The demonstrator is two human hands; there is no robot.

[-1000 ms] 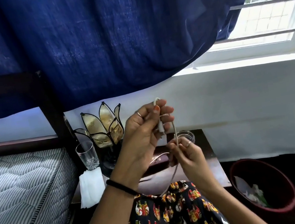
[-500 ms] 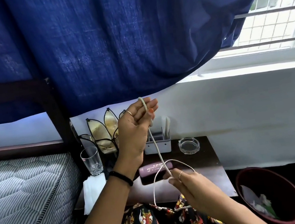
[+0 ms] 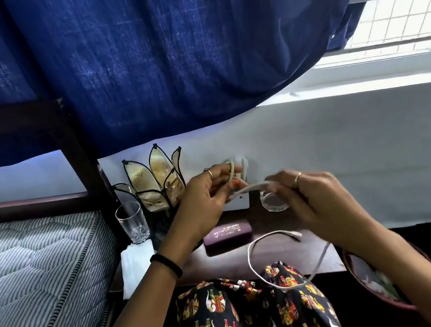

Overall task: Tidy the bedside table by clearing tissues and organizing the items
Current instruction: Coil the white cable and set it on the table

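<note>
Both hands are up over the back of the bedside table (image 3: 291, 258) working a thin white cable (image 3: 258, 266). The left hand (image 3: 203, 200) has loops of it pinched in its fingers, the right hand (image 3: 315, 197) grips the next stretch, bit blurry, and the slack droops in a big loop past the front edge over the lap. A folded tissue (image 3: 136, 266) hangs off the left edge, with a glass (image 3: 132, 222) at the back left corner beside a petal lamp (image 3: 154, 182). A purple case (image 3: 227, 234) lies mid-table; the front half is mostly bare. The small glass ashtray (image 3: 274, 202) near the back looks empty. The bin (image 3: 373, 282) on the floor to the right holds crumpled white paper
</note>
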